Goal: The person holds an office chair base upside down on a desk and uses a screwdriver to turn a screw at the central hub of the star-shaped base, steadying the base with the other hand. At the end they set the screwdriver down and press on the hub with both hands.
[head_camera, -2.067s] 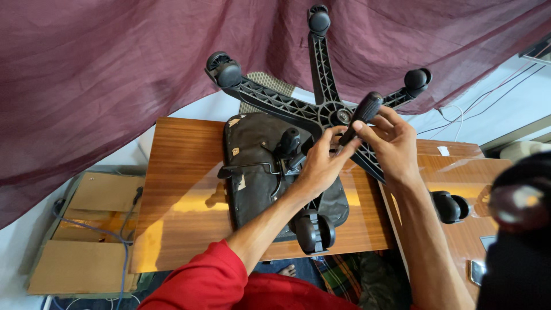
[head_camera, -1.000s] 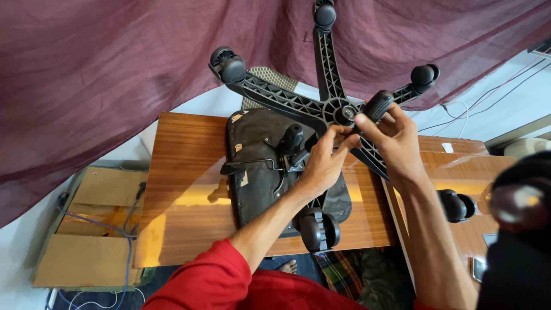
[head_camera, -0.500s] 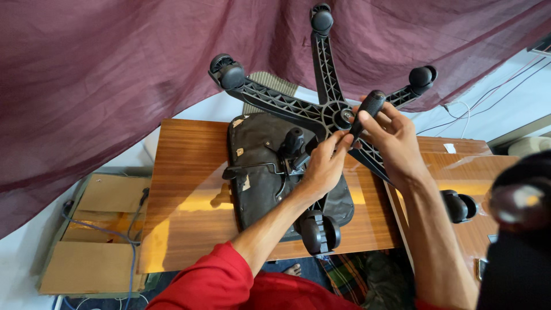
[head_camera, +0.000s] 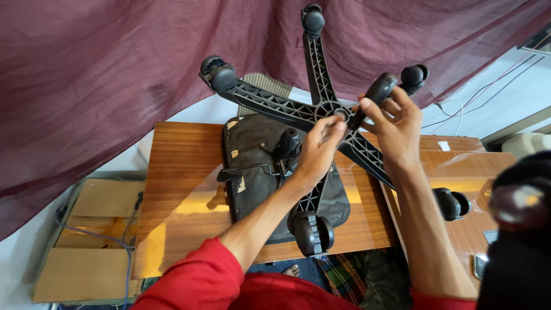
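An office chair lies upside down on a wooden table [head_camera: 183, 189], its worn black seat [head_camera: 252, 172] flat on the top and its black five-legged base [head_camera: 270, 103] with castor wheels pointing up at me. My left hand [head_camera: 318, 152] rests its fingertips at the hub [head_camera: 332, 110] of the base. My right hand [head_camera: 393, 123] grips a black-handled tool [head_camera: 376, 95] whose tip is pressed into the hub. One castor [head_camera: 313, 232] hangs near my left forearm, another [head_camera: 453, 204] beside my right forearm.
A maroon curtain [head_camera: 115, 69] hangs behind the table. A flattened cardboard box [head_camera: 86, 247] with a cable lies on the floor at the left. White cables [head_camera: 459, 106] run along the wall at the right. A dark object [head_camera: 516, 229] fills the lower right corner.
Both hands have stayed at the hub; the tool handle has tilted slightly and my left fingers have shifted closer to the hub. The chair has not moved.
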A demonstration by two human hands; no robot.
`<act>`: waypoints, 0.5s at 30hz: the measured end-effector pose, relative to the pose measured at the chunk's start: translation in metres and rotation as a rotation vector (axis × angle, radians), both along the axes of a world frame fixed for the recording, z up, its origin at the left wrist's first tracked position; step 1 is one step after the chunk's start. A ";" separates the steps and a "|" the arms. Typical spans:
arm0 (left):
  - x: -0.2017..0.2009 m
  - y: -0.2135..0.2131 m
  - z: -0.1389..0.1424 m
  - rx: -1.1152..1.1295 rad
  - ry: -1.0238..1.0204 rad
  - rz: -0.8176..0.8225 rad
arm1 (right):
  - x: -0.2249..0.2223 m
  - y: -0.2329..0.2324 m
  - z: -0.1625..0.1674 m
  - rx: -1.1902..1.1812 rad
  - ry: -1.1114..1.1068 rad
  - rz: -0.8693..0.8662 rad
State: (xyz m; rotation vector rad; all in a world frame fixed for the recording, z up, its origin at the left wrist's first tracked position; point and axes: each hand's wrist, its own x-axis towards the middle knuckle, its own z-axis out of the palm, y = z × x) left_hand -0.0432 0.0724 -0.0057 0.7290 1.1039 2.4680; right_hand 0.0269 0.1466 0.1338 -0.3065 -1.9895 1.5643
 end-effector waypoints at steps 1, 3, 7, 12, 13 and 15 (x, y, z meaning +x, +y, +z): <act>-0.003 0.001 0.002 -0.021 0.041 -0.005 | -0.003 0.000 -0.004 -0.013 -0.005 -0.005; -0.006 0.002 0.007 -0.060 0.123 -0.013 | -0.007 -0.001 -0.013 -0.034 -0.016 -0.016; -0.004 -0.009 0.012 -0.317 0.141 0.089 | -0.011 -0.002 -0.021 0.114 -0.144 -0.131; -0.002 -0.017 0.016 -0.362 0.113 -0.002 | -0.007 0.003 -0.009 -0.206 -0.082 0.115; -0.003 -0.016 0.016 -0.368 0.120 0.007 | -0.005 0.004 -0.007 -0.211 -0.086 0.134; -0.003 -0.014 0.016 -0.379 0.129 0.024 | -0.004 0.004 -0.008 -0.223 -0.099 0.171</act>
